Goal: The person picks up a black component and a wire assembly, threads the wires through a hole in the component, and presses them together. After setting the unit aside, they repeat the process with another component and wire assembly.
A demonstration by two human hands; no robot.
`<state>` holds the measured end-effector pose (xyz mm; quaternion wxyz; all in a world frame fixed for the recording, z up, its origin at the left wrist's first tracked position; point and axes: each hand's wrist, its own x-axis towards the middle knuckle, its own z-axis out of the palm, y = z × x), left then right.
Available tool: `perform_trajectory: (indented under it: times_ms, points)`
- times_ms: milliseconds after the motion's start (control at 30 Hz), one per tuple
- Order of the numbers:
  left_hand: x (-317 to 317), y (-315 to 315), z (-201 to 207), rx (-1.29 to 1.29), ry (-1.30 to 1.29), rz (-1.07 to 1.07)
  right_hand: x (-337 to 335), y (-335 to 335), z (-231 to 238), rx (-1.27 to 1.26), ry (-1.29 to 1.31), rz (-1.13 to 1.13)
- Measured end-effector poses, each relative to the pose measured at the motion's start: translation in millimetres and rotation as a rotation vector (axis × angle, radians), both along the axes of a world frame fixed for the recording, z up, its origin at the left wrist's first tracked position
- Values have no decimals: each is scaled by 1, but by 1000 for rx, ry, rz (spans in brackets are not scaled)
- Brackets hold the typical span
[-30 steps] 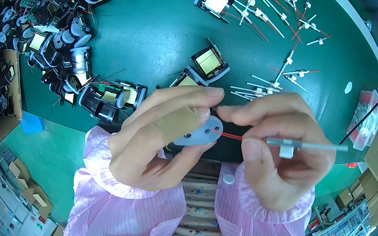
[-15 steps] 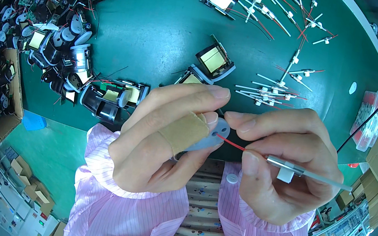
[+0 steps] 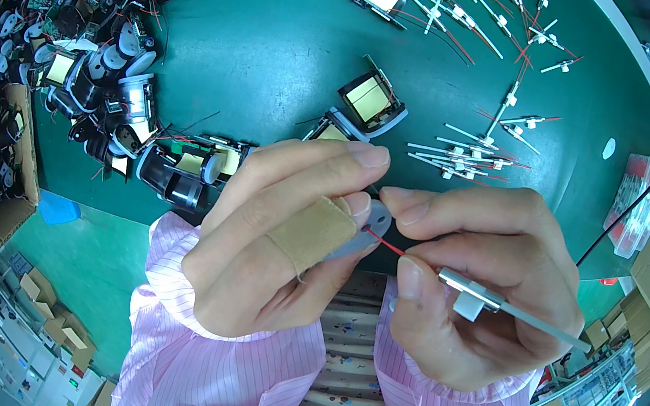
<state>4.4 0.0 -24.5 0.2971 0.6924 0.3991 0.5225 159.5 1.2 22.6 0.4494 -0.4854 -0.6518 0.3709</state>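
Observation:
My left hand (image 3: 266,245), a tan bandage (image 3: 309,236) round one finger, is closed on a grey oval plastic piece (image 3: 375,218) with small round holes. What else the piece belongs to is hidden behind the fingers. A red wire (image 3: 387,244) runs from a hole in it to the fingers of my right hand (image 3: 503,267). This hand is closed, pinching the wire between thumb and fingers. A thin pale rod with a metal sleeve and a white block (image 3: 467,306) lies across its fingers. The right index fingertip is close beside the grey piece.
On the green table (image 3: 264,55), black units with pale yellow pads (image 3: 370,100) stand beyond my hands. Similar parts with wires pile up at left beside a full cardboard box (image 3: 23,170). More wired rods (image 3: 458,155) lie at right, near a clear plastic container (image 3: 632,207).
Both hands have shifted slightly left, the right one more. The wired rod has moved left with it, and the stretch of red wire showing looks a little shorter.

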Motion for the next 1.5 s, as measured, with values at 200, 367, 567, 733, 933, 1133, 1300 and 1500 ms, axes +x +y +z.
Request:
perform_trajectory:
  times_ms: [200,367,567,733,933,1133,1300,1500]
  points:
    - [-1,0,-1,9,3,28,-3,0,-2,10,19,-16]
    - [0,-2,1,-20,-19,38,-4,-1,-6,80,29,-9]
    - [4,-6,-3,-12,-96,114,-9,-4,-4,59,34,-33]
    - [1,-2,-8,64,-97,79,-9,-3,-5,65,3,-20]
    - [-2,-6,1,-2,-44,86,-16,-4,-2,79,-37,-48]
    - [-9,2,-7,45,-18,8,-17,-5,-4,69,-29,-49]
    - [-7,-4,-6,118,16,92,-21,-3,-6,71,-43,-28]
    - [-11,4,-1,89,-4,58,-14,4,-5,159,-127,-7]
